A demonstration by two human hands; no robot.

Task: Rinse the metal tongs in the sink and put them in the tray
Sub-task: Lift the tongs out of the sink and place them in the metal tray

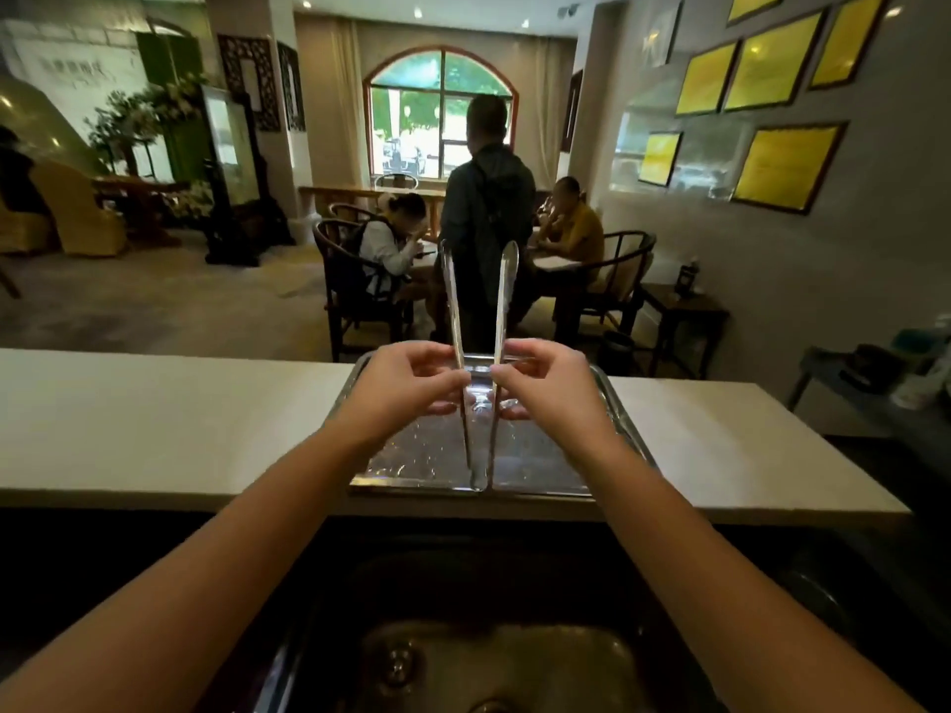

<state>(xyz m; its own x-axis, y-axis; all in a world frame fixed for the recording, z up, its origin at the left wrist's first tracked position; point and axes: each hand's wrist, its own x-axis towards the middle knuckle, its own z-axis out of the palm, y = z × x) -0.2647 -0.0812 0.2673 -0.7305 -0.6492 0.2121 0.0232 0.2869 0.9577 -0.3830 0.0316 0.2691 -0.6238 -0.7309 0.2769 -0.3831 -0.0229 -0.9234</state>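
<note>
The metal tongs [502,306] are held upright over the metal tray [625,429], joined end down near the tray's front rim and both tips pointing up and apart. My left hand [406,383] pinches the left arm of the tongs. My right hand [550,380] pinches the right arm. The shiny tray sits on the white counter [170,429], wet with drops. Below, in the dark foreground, lies the steel sink [494,661] with its drain.
Beyond the counter is a dining room: a person stands with their back to me, two people sit at a table with dark wooden chairs [345,280]. A small side table [684,311] stands at right.
</note>
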